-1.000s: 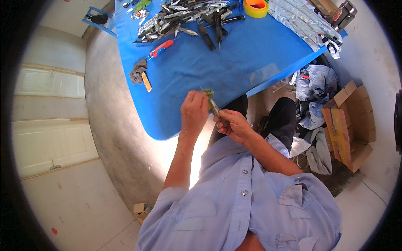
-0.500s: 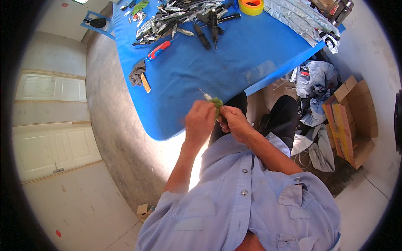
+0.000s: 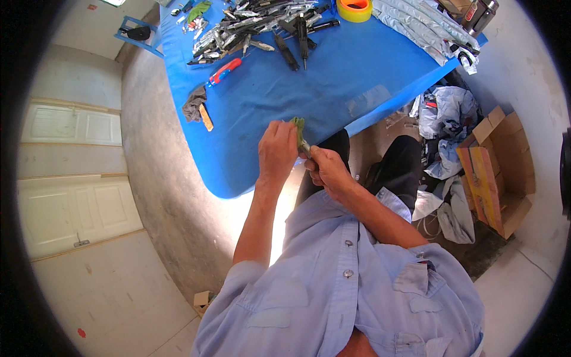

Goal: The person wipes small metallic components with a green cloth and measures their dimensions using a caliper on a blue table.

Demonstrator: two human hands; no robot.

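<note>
Just off the near edge of the blue-covered table, my two hands meet in front of my lap. My left hand (image 3: 278, 152) is closed on a crumpled green cloth (image 3: 298, 124), which wraps the upper part of a slim, pale, metallic-looking piece (image 3: 305, 147). The lower end of that piece is pinched between thumb and curled fingers of my right hand (image 3: 332, 172). Its exact kind cannot be made out, since the cloth and fingers cover most of it.
On the table (image 3: 250, 107) lie a large heap of slim black and silver parts (image 3: 238, 30), a screwdriver (image 3: 303, 38), a red-and-blue handled tool (image 3: 225, 72), a dark rag (image 3: 194, 104) and yellow tape (image 3: 355, 11). An open cardboard box (image 3: 496, 172) stands on the right.
My left hand has moved slightly up and left with the green cloth, sliding it toward the piece's far end. More of the piece shows near my right hand, which has barely moved.
</note>
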